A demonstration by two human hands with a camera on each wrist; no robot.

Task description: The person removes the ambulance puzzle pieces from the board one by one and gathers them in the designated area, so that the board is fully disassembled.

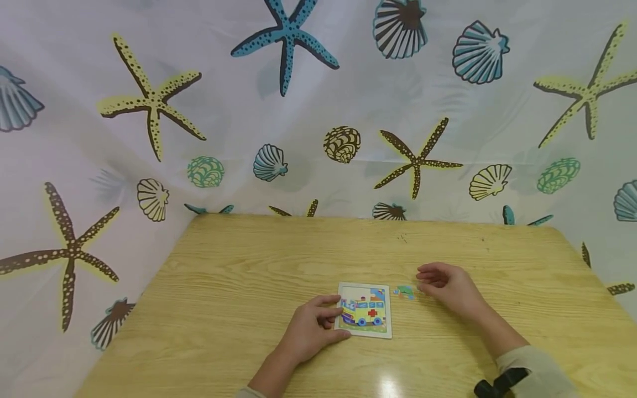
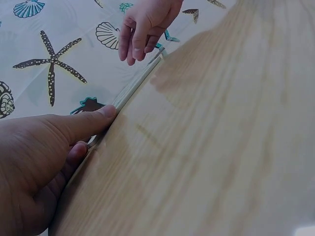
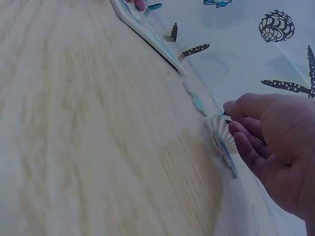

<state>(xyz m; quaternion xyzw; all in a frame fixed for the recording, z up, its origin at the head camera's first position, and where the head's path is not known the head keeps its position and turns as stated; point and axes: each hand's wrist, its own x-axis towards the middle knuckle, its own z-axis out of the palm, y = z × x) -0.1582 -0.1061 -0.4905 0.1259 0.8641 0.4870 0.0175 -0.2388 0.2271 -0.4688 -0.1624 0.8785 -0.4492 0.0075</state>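
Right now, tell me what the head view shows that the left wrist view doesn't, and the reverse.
Only the head view shows the puzzle board's ambulance picture, the loose puzzle piece beside it, and the whole table. Only the left wrist view shows the board edge-on, with the left hand's thumb lying along that edge. Both show the left hand touching the board, the right hand beyond it, and the seashell curtain.
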